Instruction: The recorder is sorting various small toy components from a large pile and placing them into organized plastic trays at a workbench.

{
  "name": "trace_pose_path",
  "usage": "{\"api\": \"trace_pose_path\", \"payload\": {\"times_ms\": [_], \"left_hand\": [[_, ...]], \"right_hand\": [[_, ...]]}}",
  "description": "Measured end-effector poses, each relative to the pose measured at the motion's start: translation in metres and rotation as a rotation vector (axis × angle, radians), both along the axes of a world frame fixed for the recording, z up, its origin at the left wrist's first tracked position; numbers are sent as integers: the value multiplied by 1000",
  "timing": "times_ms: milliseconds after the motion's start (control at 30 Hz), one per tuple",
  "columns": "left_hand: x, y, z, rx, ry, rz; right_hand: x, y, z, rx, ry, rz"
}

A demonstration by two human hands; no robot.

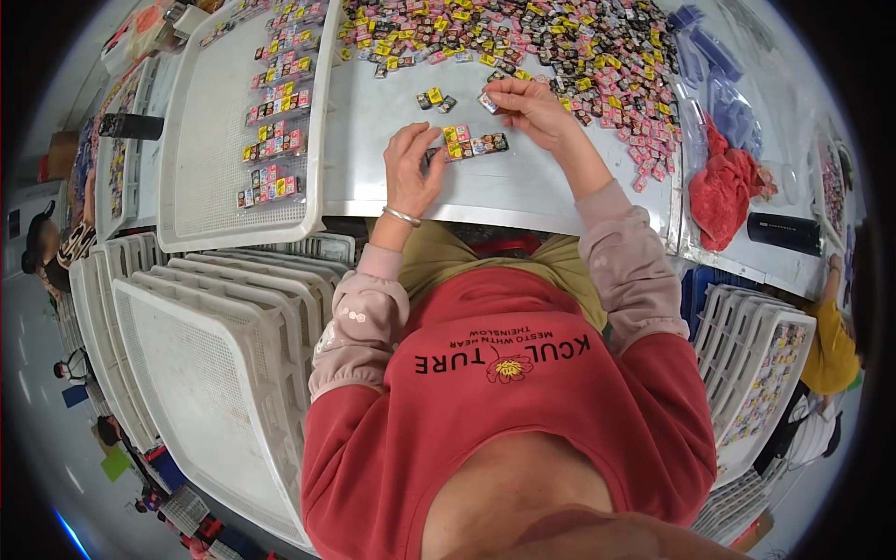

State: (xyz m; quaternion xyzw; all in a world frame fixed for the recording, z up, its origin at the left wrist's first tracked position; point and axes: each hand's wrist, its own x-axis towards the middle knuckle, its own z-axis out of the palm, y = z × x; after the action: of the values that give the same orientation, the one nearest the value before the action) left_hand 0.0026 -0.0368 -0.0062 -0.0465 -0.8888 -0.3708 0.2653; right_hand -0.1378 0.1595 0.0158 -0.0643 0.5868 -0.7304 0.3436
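Observation:
Small box-shaped wrapped pieces in pink, black, yellow and white lie on the metal tabletop [373, 121]. Between the thumb and fingertips of my right hand [537, 107] is one whitish small wrapped piece [487, 102], held just above the table. My left hand [413, 168], with a bangle at the wrist, curls its thumb and fingers around the left end of a row of small wrapped pieces [478, 146]; what exactly lies inside the grip is partly hidden. Just beyond that row sits a loose cluster of pieces [433, 98].
A big heap of such pieces [551, 47] spreads over the far side. At left stands a white mesh tray [201, 187] with filled clear packs [271, 187]. Stacked trays [196, 355] flank me. A red cloth [719, 191] and black cylinder [784, 231] lie right.

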Motion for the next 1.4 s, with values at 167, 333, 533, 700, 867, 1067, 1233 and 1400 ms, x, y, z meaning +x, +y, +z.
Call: {"api": "trace_pose_path", "payload": {"times_ms": [167, 333, 533, 700, 867, 1067, 1233, 1400], "left_hand": [[4, 5, -2, -203, -26, -13], [4, 6, -3, -130, -31, -15], [4, 6, 0, -239, -110, -92], [5, 7, -1, -290, -130, -96], [6, 8, -3, -359, -139, -103], [6, 8, -2, -365, -144, -99], [7, 8, -2, -359, -150, -97], [7, 8, -4, -348, -136, -99]], "right_hand": [[12, -5, 11, -109, -53, -8], [9, -8, 4, 43, 113, -20], [18, -20, -11, 243, 318, 64], [18, -20, -8, 230, 289, 74], [21, -29, -1, 650, 813, 93], [29, -27, 5, 650, 1033, 157], [29, -19, 6, 606, 1205, 251], [36, -18, 10, 551, 1184, 329]]}}
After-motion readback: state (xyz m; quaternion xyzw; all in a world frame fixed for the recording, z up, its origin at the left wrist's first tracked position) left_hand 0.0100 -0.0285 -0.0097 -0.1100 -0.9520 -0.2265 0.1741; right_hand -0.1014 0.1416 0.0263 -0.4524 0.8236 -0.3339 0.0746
